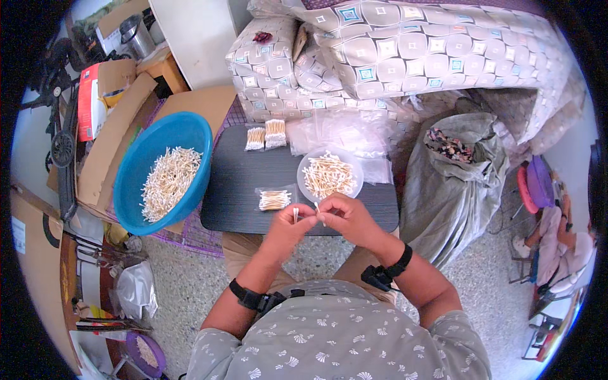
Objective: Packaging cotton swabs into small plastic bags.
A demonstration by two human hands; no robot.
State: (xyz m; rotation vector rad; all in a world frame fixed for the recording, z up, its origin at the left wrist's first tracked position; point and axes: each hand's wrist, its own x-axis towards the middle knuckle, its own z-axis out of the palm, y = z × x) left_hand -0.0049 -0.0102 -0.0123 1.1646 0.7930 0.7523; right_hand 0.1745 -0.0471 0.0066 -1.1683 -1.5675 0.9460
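Over the near edge of a dark table [244, 183], my two hands are close together with fingers pinched. My left hand [288, 229] is closed on cotton swabs [296, 214], their white tips poking up. In the fingertips of my right hand [349, 218] is a cotton swab [317, 207]; how many I cannot tell. Just beyond my right hand stands a round whitish bowl [303, 185] heaped with loose swabs. A small clear bag of swabs [275, 200] lies beyond my left hand. Two more packs of swabs [275, 130] lie at the far left.
Clear plastic bags [342, 133] are spread along the table's far edge. Left of the table, a big blue basin [204, 136] of swabs leans by cardboard. A patterned sofa [405, 57] stands behind; a grey sack [453, 171] is at right. Another person [557, 240] sits far right.
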